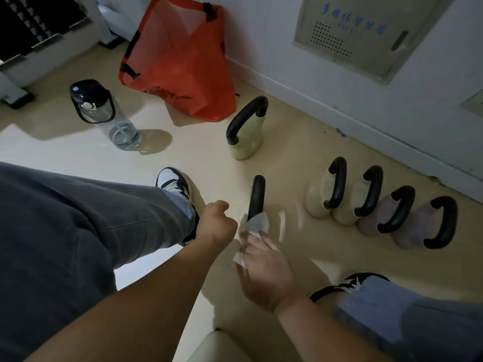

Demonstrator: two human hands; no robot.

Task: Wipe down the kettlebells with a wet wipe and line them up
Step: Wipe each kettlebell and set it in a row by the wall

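A kettlebell with a black handle (pixel 257 195) stands on the floor right in front of me, its body blurred. My right hand (pixel 266 270) holds a white wet wipe (pixel 257 223) against the base of that handle. My left hand (pixel 218 222) is curled in a fist just left of the kettlebell and holds nothing I can see. Several kettlebells stand in a row at the right: two pale yellow ones (pixel 317 202) (pixel 347 212) and two mauve ones (pixel 372 220) (pixel 411 231). Another pale yellow kettlebell (pixel 247 142) stands apart farther back.
An orange bag (pixel 177 61) leans on the wall at the back. A clear water bottle (pixel 104 113) with a black lid stands at the left. My legs and sneakers (pixel 173 182) (pixel 347 286) flank the kettlebell. The white wall with its baseboard (pixel 339 100) runs behind the row.
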